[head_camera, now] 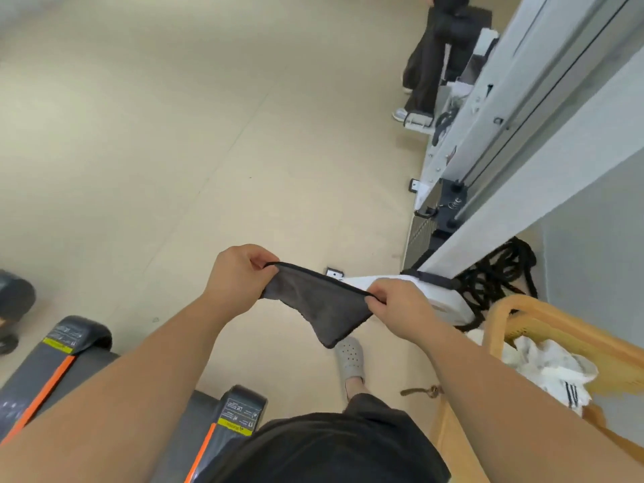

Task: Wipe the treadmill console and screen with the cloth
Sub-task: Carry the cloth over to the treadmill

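Prep stage, I'd say: left hand (240,277) and right hand (400,305) each pinch an end of the cloth (320,305), stretched out above the floor (174,151). No console or screen in view, so next it needs carrying over there.

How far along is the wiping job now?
Done: the cloth is picked up. In hand: the left hand and the right hand pinch its top edge and hold it spread in the air above the floor. Left: all the wiping, it seems; the console and screen are out of view, and only the treadmill end with an orange stripe shows at lower left.
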`<state>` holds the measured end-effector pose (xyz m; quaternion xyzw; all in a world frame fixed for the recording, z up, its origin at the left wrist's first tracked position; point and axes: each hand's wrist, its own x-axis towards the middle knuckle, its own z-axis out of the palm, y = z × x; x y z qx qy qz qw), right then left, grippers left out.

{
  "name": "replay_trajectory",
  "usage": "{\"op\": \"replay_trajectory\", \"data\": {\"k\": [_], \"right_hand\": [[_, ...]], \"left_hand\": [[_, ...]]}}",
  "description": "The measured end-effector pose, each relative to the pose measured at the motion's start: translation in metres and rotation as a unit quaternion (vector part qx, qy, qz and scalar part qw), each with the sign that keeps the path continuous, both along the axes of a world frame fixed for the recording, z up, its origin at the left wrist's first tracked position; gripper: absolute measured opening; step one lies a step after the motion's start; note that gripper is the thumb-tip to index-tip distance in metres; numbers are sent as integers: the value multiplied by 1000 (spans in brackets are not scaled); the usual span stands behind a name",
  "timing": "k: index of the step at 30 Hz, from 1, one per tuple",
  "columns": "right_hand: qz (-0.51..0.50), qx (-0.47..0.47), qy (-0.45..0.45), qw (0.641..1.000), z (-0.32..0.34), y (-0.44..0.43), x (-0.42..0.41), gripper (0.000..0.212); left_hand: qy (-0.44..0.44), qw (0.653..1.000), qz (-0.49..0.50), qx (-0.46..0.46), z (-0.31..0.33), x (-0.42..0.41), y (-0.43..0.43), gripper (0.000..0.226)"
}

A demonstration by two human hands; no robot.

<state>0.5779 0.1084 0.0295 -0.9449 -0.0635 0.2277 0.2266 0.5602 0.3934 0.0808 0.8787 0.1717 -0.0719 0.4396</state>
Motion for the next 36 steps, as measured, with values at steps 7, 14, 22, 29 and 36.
{"op": "replay_trajectory", "data": {"k": [7, 14, 22, 29, 36], "right_hand": [[101, 75, 44, 991, 5, 55, 151, 14], [119, 194, 74, 971, 32, 166, 237, 10], [229, 177, 125, 949, 38, 346, 263, 9], [316, 145, 156, 925, 59, 521, 232, 11], [494, 99, 201, 840, 48, 690, 154, 15]], "left_hand": [[49, 984, 173, 14, 10, 63, 45, 17], [26, 934, 339, -109, 5, 65, 117, 9], [-65, 835, 480, -262, -31, 33, 241, 10], [-106, 754, 574, -300, -32, -37, 348, 7], [-151, 584, 752, -266, -46, -131, 387, 10]]}}
